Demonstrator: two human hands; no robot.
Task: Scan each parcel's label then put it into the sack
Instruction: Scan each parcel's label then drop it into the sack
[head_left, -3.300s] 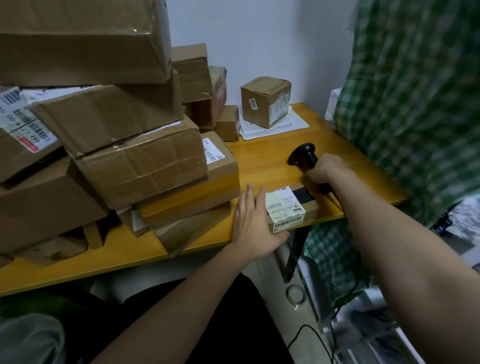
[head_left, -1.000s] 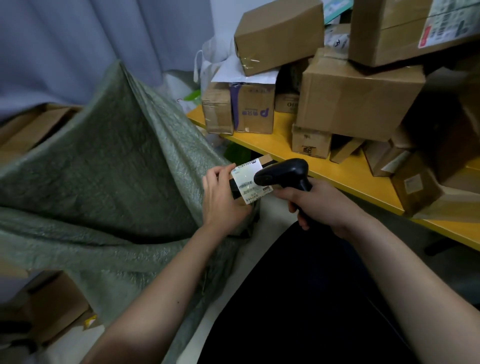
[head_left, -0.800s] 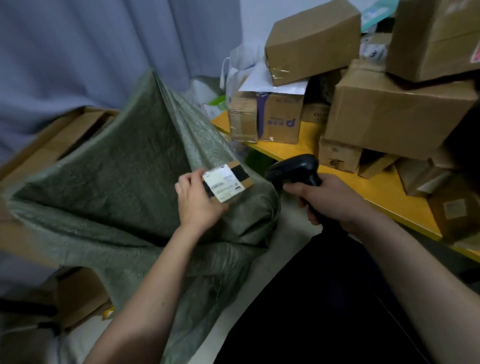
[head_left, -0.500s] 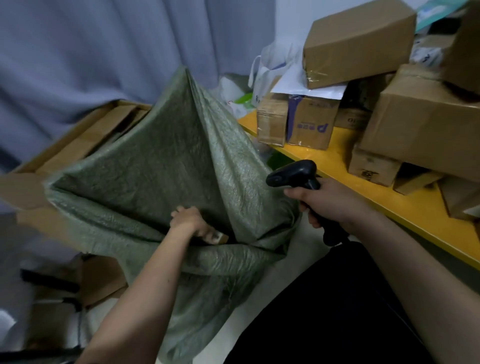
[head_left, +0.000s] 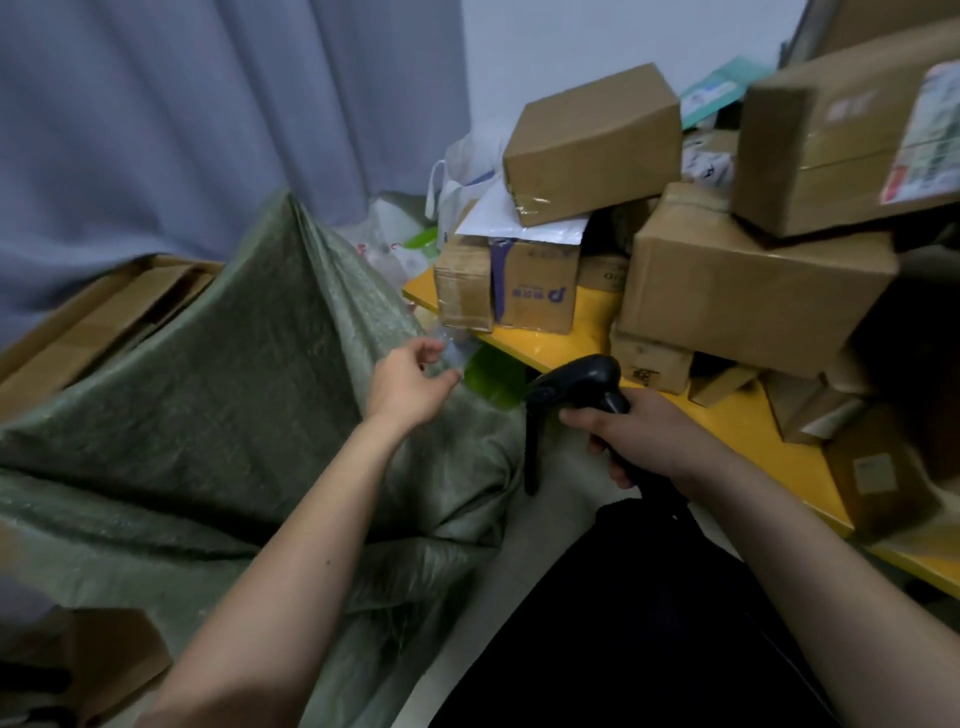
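My left hand (head_left: 410, 387) is empty, fingers loosely spread, hovering over the right edge of the green sack (head_left: 208, 395). No parcel shows in the sack's mouth from here, so I cannot tell how many are bagged. My right hand (head_left: 636, 439) is wrapped around the grip of the black scanner (head_left: 574, 382), near the bench (head_left: 566, 340) edge. Much is left: cardboard parcels (head_left: 748, 291) are stacked thick on the bench, far right of my left hand, well apart from it. Judged next: pick one and scan it.
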